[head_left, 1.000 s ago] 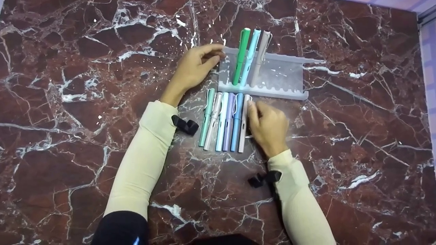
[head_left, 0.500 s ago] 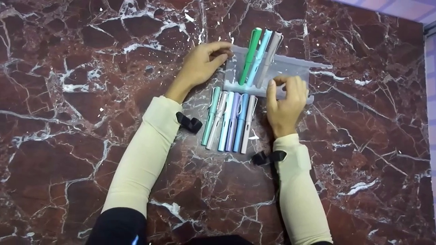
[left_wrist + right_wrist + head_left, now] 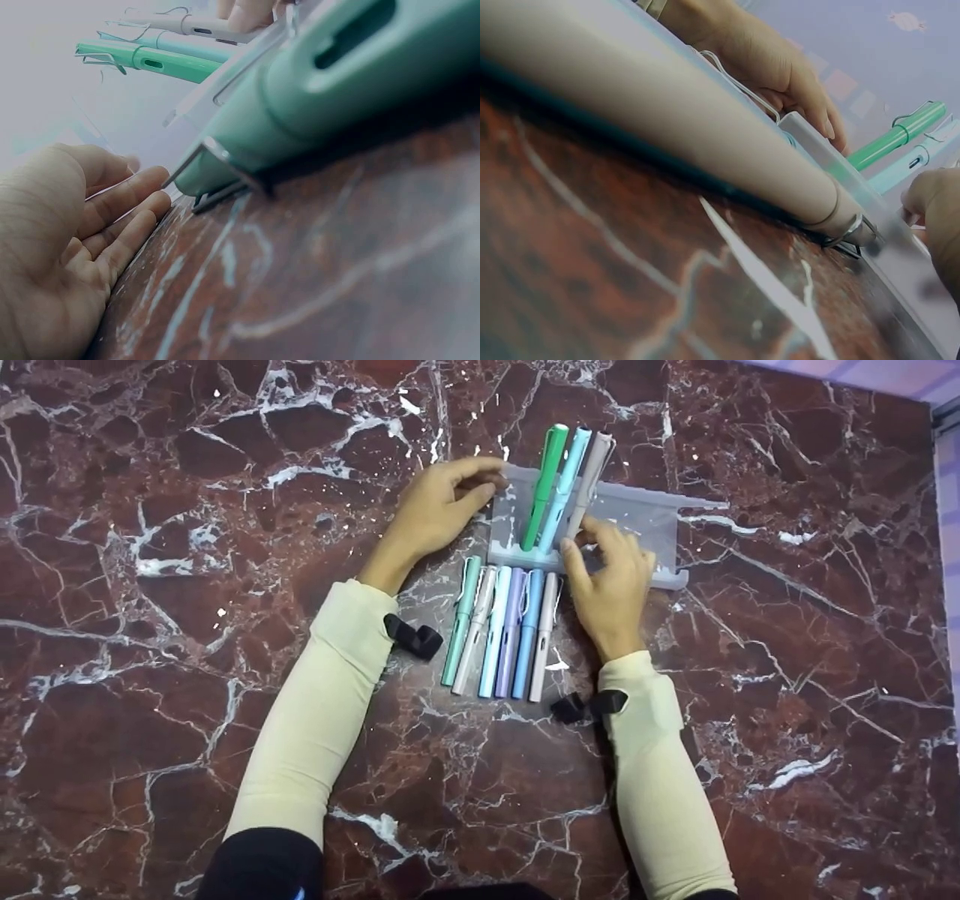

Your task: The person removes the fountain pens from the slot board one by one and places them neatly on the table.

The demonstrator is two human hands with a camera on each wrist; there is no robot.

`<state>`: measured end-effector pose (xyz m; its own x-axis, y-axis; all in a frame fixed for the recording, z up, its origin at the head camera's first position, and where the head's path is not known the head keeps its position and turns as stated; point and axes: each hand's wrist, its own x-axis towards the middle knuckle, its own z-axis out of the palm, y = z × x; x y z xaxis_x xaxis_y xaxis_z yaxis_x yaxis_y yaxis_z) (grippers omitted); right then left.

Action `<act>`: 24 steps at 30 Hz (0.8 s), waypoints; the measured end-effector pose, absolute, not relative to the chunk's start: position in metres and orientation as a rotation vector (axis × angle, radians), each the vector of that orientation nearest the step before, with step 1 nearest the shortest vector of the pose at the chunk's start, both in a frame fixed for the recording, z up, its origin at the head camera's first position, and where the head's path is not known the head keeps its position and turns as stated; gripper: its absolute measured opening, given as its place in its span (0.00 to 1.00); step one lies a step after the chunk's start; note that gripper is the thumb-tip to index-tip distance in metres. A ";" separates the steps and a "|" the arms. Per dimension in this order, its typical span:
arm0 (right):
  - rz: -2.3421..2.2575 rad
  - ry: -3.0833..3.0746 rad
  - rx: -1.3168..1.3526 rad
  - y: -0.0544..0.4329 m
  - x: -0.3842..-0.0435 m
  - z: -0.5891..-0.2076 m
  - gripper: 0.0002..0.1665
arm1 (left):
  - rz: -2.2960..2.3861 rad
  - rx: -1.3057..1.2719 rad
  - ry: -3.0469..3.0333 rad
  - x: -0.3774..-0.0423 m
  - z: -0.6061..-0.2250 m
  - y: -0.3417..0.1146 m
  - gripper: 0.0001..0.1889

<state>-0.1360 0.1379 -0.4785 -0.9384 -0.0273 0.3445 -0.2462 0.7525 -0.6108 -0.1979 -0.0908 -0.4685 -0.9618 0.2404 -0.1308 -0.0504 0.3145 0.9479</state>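
A clear plastic pen stand (image 3: 637, 521) lies on the marble-patterned surface. Resting on it at a slant are a green pen (image 3: 544, 487), a light blue pen (image 3: 568, 484) and a grey pen (image 3: 592, 476). My left hand (image 3: 442, 506) is at the stand's left side, its loosely extended fingers touching the edge. The thumb and index finger of my right hand (image 3: 615, 577) pinch the grey pen near its lower end. In the left wrist view, those fingertips (image 3: 253, 13) meet the grey pen (image 3: 196, 26).
In front of the stand lies a row of several pens, from a teal pen (image 3: 461, 622) on the left to a pinkish-grey pen (image 3: 544, 637) on the right. Black straps (image 3: 416, 637) stick out from both wrists. A pale patterned surface (image 3: 862, 382) borders the back right.
My right hand left the pinkish-grey pen at the row's right end, moved up over the stand, then shifted left to the grey pen on it. My left hand stayed at the stand's edge.
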 end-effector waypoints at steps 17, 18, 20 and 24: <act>1.044 -2.638 0.166 0.137 -0.135 -0.478 0.15 | 1.688 0.194 2.342 -0.199 -0.469 -0.091 0.18; 1.054 -2.628 0.165 0.137 -0.135 -0.478 0.15 | 1.691 0.195 2.338 -0.199 -0.469 -0.091 0.18; 1.082 -2.598 0.165 0.137 -0.135 -0.479 0.14 | 1.699 0.190 2.327 -0.199 -0.469 -0.091 0.18; 1.181 -2.504 0.157 0.136 -0.136 -0.478 0.11 | 1.740 0.182 2.288 -0.198 -0.470 -0.091 0.18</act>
